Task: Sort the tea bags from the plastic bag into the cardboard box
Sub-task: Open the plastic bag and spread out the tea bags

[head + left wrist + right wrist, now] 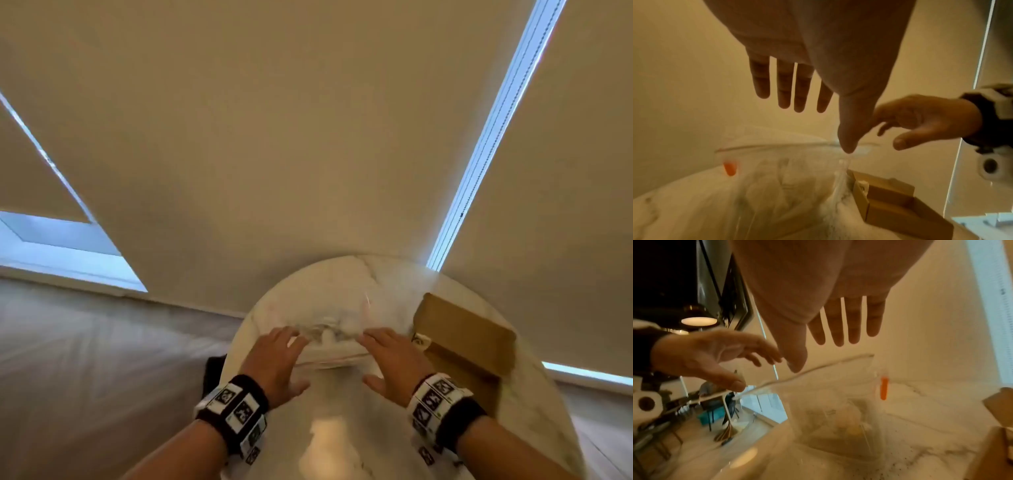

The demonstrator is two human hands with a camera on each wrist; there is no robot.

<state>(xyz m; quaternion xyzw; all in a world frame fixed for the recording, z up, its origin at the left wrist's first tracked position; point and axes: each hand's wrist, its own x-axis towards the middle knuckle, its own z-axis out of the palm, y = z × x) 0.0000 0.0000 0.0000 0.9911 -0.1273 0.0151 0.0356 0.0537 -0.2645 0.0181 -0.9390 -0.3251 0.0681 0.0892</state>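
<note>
- 2 hands seen, both w/ black wristbands carrying printed square markers.
- Left hand (274, 359): fingers straight and spread, nothing held; it is poised over the near-left part of the plastic bag (329, 325). Contact cannot be told.
- Right hand (387, 359): likewise spread flat, nothing gripped, over the bag's near-right part, just beside the cardboard box (466, 346).
- 1 plastic bag: clear, thin, crinkled film w/ a zip-type strip along its mouth and 1 small orange tab (730, 168) near one corner; it lies at mid-tabletop (329, 445) between the hands.
- Tea bags (840, 418): seen only as pale blurred shapes inside the bag; count cannot be told.
- 1 cardboard box: brown, rectangular, matte, flaps open, on the right side of the tabletop, touching or v. near the bag's edge.
- Tabletop: rounded, white marble-look w/ grey veins, glossy.
- Beige roller blinds (308, 137) are seen behind.
</note>
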